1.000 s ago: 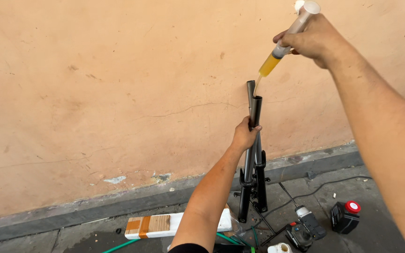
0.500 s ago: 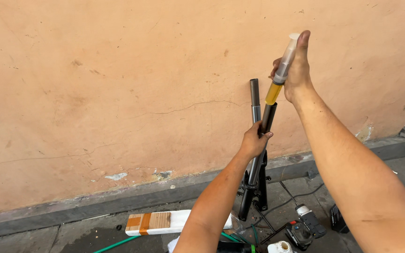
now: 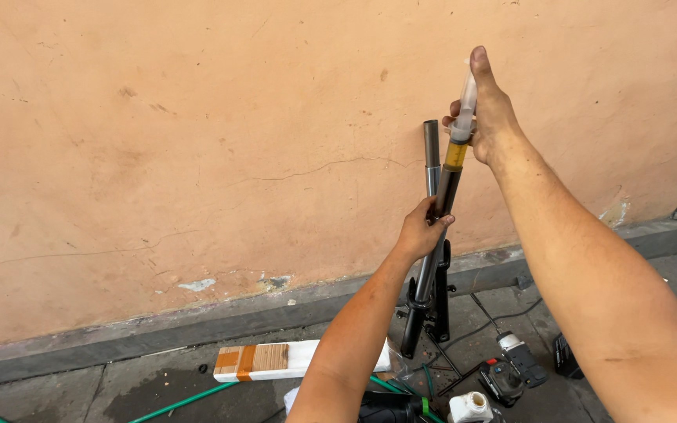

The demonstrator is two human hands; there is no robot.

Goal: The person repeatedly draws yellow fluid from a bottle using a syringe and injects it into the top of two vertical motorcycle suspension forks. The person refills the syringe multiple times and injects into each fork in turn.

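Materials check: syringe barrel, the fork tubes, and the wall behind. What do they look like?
Syringe: clear plastic by the look, translucent barrel showing amber fluid inside. Fork tubes: likely metal; upper parts smooth grey with a dull sheen, lower legs black, painted or coated. Wall: plaster or render, matte peach paint, hairline cracks and chips near the base. The right hand grips the syringe, the left hand the tubes.

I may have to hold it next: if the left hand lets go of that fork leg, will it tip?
Probably. The fork leg stands tall and narrow on its lower end, steadied only by the left hand. Being metal, it likely falls hard.
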